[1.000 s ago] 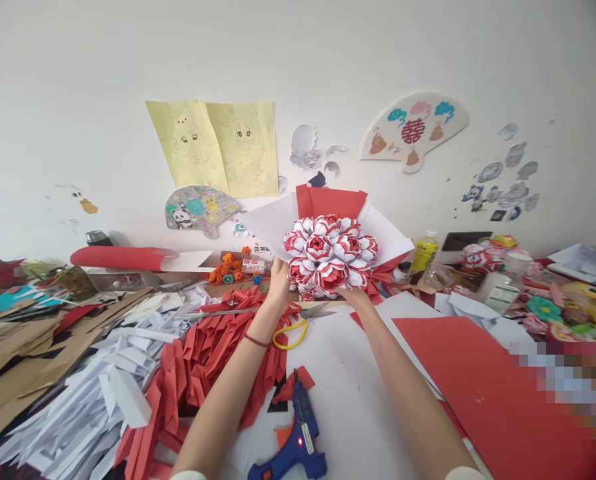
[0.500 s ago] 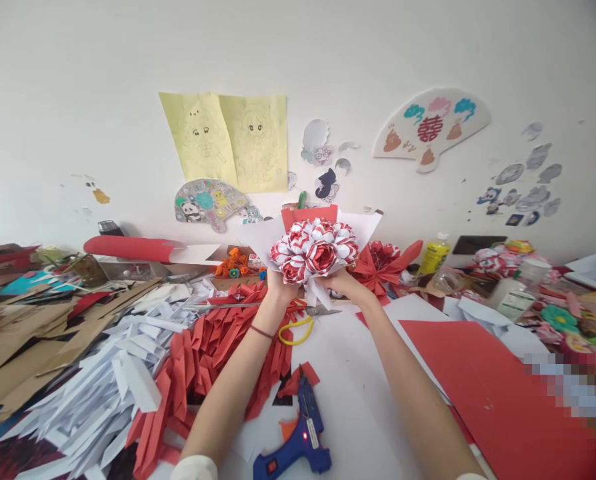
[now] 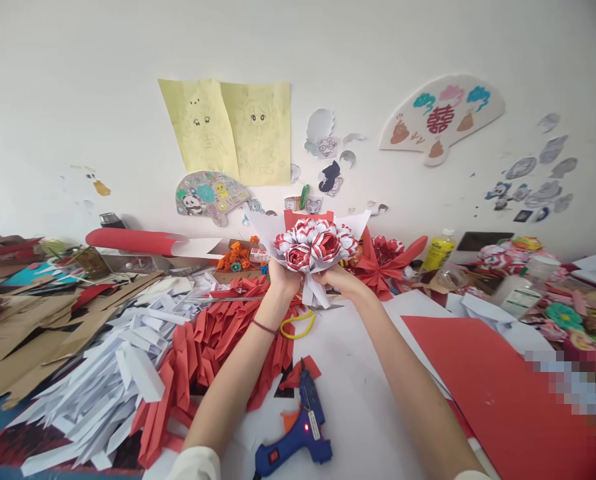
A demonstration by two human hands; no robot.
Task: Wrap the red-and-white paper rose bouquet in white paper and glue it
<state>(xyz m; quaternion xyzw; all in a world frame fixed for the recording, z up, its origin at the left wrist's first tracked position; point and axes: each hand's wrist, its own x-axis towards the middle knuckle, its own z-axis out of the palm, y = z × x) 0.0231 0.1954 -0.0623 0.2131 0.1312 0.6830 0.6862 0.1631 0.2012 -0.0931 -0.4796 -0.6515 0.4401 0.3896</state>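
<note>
- Paper bouquet [image 3: 323,247], its blooms white with red, sits between the two hands toward the back of the table; whether its lower end touches the tabletop, I cannot tell.
- White wrapping [image 3: 262,230] flares out at both sides, with a red panel [image 3: 308,218] behind the blooms; folded white paper hangs down between the wrists.
- Left hand [image 3: 284,281] grips the bouquet low on its left side — fingers wrapped behind it, tips hidden, so I cannot tell whether they are spread or pressed together.
- Right hand [image 3: 339,280] holds it low on the right, fingers bent in against the wrapping under the blooms; their tips are hidden too.
- Scissors with a yellow handle [image 3: 298,337] lie just in front of the bouquet, partly covered.
- Blue glue gun [image 3: 312,423] rests between the forearms, a small red light glowing on it.
- Folded red strips [image 3: 193,360] and white strips [image 3: 103,380] are heaped to the left; a large red sheet [image 3: 493,393] lies to the right.
</note>
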